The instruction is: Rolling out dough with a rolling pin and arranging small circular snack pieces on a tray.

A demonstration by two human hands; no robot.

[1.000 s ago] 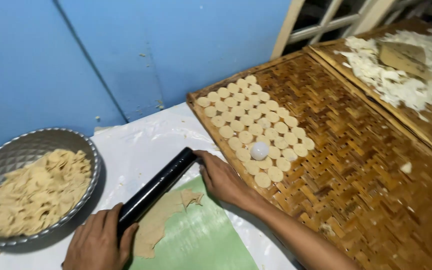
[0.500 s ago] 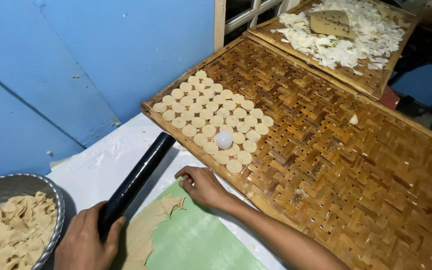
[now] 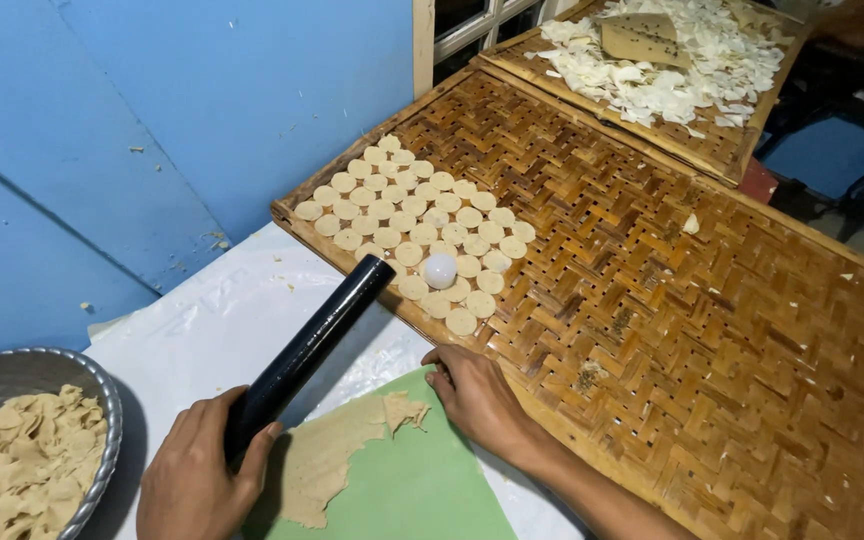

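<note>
My left hand (image 3: pixel 195 473) grips the near end of a black rolling pin (image 3: pixel 309 345), whose far end rests by the edge of a woven bamboo tray (image 3: pixel 672 290). My right hand (image 3: pixel 475 395) lies flat, fingers on the edge of a green mat (image 3: pixel 412 490) next to the tray's rim. A torn sheet of thin tan dough (image 3: pixel 337 455) lies on the mat between my hands. Several small round dough discs (image 3: pixel 407 225) sit in rows on the tray's near corner, with a small white cap (image 3: pixel 440 270) among them.
A metal bowl (image 3: pixel 102 415) of dough scraps stands at lower left. White plastic sheet (image 3: pixel 222 320) covers the work surface. A second woven tray (image 3: pixel 727 140) with pale scraps and a brown block lies farther back. A blue wall (image 3: pixel 152 120) stands on the left.
The view has swung left and up, so the bowl slid toward the lower left. My right hand left the rolling pin and came down onto the mat's edge; my left hand still holds the pin.
</note>
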